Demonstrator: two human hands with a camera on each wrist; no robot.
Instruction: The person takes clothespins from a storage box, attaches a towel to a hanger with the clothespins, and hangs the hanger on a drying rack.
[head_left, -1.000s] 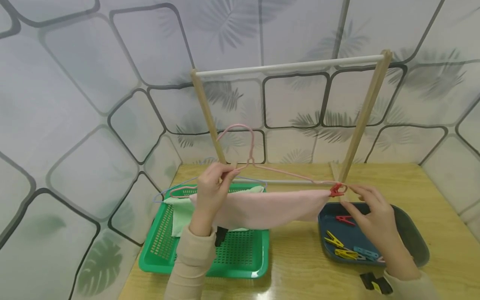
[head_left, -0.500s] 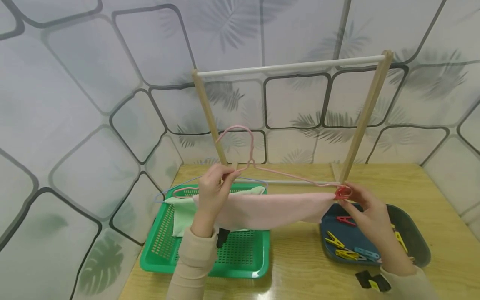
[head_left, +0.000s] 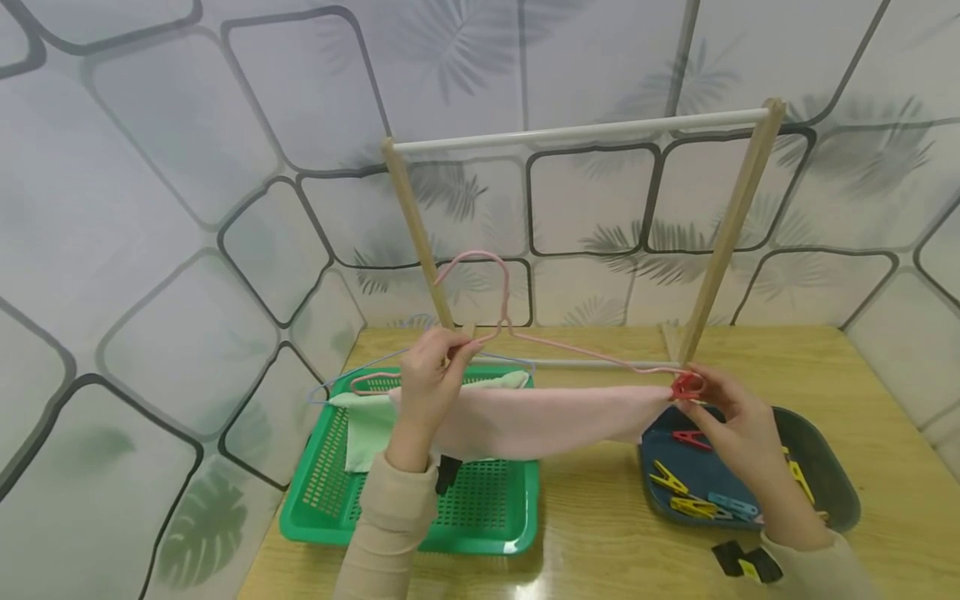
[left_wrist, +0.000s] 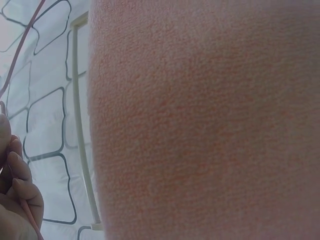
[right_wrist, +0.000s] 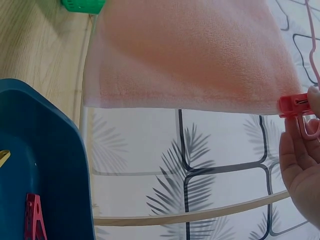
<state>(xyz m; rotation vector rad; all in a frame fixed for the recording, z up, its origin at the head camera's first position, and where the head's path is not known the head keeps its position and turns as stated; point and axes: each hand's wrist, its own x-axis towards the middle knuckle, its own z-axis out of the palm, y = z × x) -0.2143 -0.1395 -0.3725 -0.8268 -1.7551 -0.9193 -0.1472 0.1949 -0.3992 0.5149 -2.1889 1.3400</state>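
Observation:
A pink wire hanger is held up with its hook at the top, and a pink towel hangs from its lower bar. My left hand pinches the hanger just left of its neck; in the left wrist view the towel fills most of the picture. At the hanger's right end, a red clothespin grips the towel's corner. My right hand pinches that clothespin between thumb and fingers, as the right wrist view shows with the clothespin at the towel's edge.
A green basket stands behind the left forearm, with a light green towel on a blue hanger over it. Several clothespins lie in a dark blue tray. Behind rises a wooden rack with a white rail. A black item lies in front.
My right hand has moved slightly left onto the red clothespin and closed its fingers about it; the clothespin and towel end shifted a little right. The left hand has barely moved.

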